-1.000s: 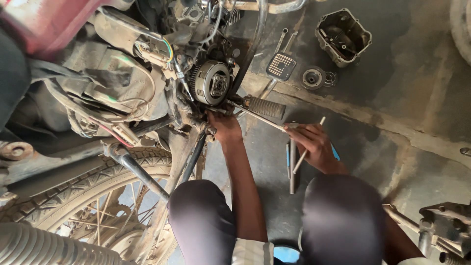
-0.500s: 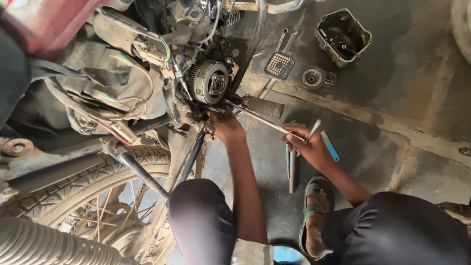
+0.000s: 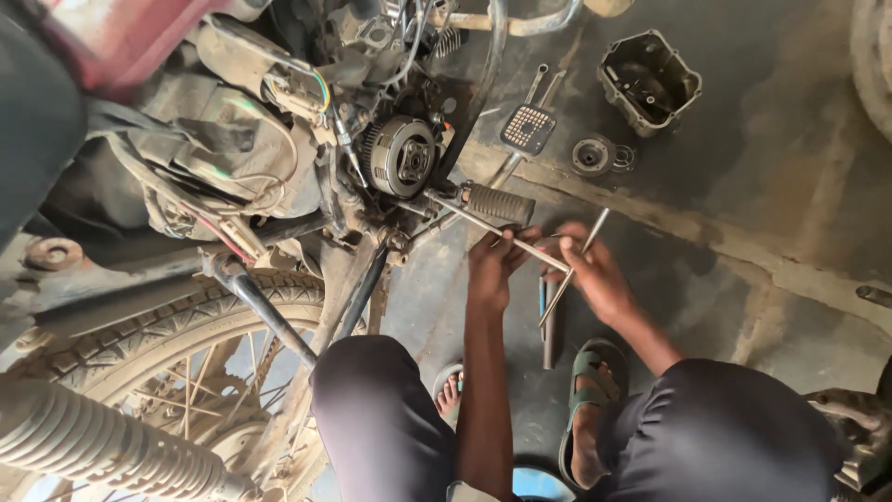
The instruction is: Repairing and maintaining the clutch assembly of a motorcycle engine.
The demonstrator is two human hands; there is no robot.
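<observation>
Head view: fingers (image 3: 578, 244) around thin rod (image 3: 569, 275)

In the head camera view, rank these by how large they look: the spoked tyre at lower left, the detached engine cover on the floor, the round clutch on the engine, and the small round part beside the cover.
1. spoked tyre
2. engine cover
3. round clutch
4. small round part

Cover and clutch look close in size; the order between them is unsure.
</observation>
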